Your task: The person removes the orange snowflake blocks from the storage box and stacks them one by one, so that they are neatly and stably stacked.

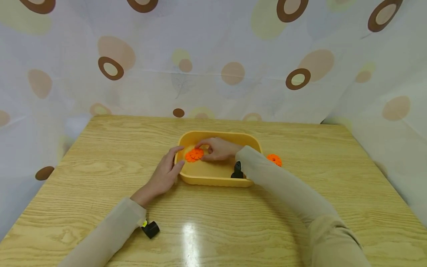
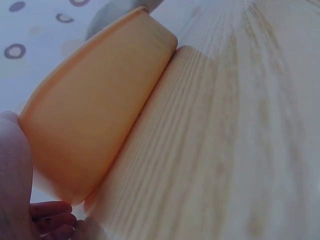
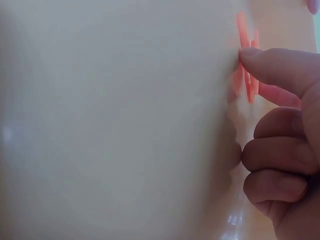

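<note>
A yellow-orange plastic bin (image 1: 213, 181) stands on the wooden table. Inside at its left end lie orange notched plastic discs (image 1: 191, 157), overlapping each other. My right hand (image 1: 220, 149) reaches into the bin and pinches an orange disc (image 3: 248, 75) between thumb and index finger, the other fingers curled under. At the bin's left end, my left hand (image 1: 165, 171) holds the rim, fingers at the far part and thumb nearer me. The left wrist view has this hand (image 2: 20, 185) beside the bin's outer wall (image 2: 95, 105).
Another orange notched disc (image 1: 274, 160) lies on the table just right of the bin, partly behind the right sleeve (image 1: 283, 181). A black wrist camera (image 1: 151, 229) hangs by the left sleeve. Patterned cloth (image 1: 213, 55) rises behind the wooden table (image 1: 116, 159).
</note>
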A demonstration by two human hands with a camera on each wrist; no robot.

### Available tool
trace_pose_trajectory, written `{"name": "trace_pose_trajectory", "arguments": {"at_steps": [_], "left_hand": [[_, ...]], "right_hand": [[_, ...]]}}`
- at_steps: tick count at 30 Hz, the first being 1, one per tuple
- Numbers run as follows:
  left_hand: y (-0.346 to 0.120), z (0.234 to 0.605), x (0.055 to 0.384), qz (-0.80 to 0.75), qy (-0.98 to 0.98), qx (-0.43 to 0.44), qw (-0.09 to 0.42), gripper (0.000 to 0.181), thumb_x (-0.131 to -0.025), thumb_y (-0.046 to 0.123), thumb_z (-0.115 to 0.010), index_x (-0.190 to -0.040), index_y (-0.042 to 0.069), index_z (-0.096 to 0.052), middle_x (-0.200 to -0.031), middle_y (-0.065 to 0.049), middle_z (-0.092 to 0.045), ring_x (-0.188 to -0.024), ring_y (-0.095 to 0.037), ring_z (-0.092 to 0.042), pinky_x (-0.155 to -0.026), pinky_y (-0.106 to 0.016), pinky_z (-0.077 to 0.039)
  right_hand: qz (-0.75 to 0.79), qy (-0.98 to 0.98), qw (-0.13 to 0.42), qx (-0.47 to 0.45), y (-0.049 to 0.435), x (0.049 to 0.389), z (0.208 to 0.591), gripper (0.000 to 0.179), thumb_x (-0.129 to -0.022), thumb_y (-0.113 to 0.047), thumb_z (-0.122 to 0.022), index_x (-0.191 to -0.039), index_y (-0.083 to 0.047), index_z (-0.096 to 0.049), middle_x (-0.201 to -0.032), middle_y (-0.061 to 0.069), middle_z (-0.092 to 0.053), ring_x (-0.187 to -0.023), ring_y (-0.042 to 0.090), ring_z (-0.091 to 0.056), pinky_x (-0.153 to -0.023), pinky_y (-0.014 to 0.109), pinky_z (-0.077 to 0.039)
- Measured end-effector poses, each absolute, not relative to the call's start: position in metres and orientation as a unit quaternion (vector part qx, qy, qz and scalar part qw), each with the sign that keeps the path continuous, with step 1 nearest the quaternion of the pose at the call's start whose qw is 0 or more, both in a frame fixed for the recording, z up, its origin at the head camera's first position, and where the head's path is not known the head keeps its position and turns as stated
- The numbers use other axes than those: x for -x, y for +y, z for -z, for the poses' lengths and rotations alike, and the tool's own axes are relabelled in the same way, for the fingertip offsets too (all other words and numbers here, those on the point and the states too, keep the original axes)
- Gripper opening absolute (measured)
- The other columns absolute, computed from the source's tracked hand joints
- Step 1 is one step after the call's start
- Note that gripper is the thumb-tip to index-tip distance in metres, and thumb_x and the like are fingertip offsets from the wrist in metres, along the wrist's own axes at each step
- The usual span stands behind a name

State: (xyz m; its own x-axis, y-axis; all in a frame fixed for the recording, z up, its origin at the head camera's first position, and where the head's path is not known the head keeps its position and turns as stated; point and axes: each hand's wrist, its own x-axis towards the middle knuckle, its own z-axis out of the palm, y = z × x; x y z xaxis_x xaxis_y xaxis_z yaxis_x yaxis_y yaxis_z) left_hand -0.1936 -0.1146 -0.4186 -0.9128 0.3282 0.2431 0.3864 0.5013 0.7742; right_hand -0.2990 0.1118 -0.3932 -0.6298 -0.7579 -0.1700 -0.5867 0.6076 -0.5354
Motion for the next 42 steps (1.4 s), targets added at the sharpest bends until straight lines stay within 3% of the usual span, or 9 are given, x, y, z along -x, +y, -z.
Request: {"name": "trace_pose_trajectory", "arguments": {"at_steps": [10,17,28,42], "left_hand": [[-0.115,0.420,0.195,0.454,-0.865,0.210,0.038,0.044,-0.102,0.020,-0.045,-0.142,0.004,-0.036,-0.098,-0.015,-0.049,-0.091,-0.028,-0.044,-0.082,-0.039,-0.035],[-0.114,0.420,0.193,0.457,-0.864,0.211,0.036,0.044,-0.101,0.018,-0.045,-0.142,0.003,-0.036,-0.107,-0.018,-0.051,-0.095,-0.029,-0.044,-0.085,-0.042,-0.036],[-0.114,0.421,0.194,0.453,-0.864,0.215,0.043,0.044,-0.101,0.019,-0.045,-0.142,0.003,-0.036,-0.099,-0.016,-0.049,-0.092,-0.028,-0.044,-0.083,-0.040,-0.035],[-0.114,0.420,0.194,0.455,-0.863,0.215,0.044,0.044,-0.101,0.017,-0.046,-0.142,0.003,-0.036,-0.095,-0.014,-0.048,-0.089,-0.027,-0.043,-0.081,-0.039,-0.034]], "right_hand": [[0.236,0.871,0.198,0.383,0.113,0.301,0.395,0.043,-0.089,-0.024,-0.069,-0.128,-0.009,-0.057,-0.067,-0.002,-0.041,-0.056,0.012,-0.037,-0.058,0.022,-0.032],[0.238,0.868,0.206,0.384,0.112,0.299,0.396,0.052,-0.088,-0.026,-0.071,-0.135,-0.012,-0.054,-0.059,-0.005,-0.038,-0.051,0.010,-0.034,-0.054,0.022,-0.031],[0.252,0.866,0.210,0.378,0.111,0.300,0.397,0.044,-0.087,-0.022,-0.072,-0.127,-0.009,-0.057,-0.057,-0.005,-0.036,-0.050,0.010,-0.033,-0.053,0.021,-0.030],[0.264,0.873,0.244,0.330,0.108,0.296,0.387,0.048,-0.084,-0.014,-0.075,-0.126,-0.002,-0.056,-0.061,-0.001,-0.043,-0.053,0.012,-0.038,-0.056,0.022,-0.035]]}}
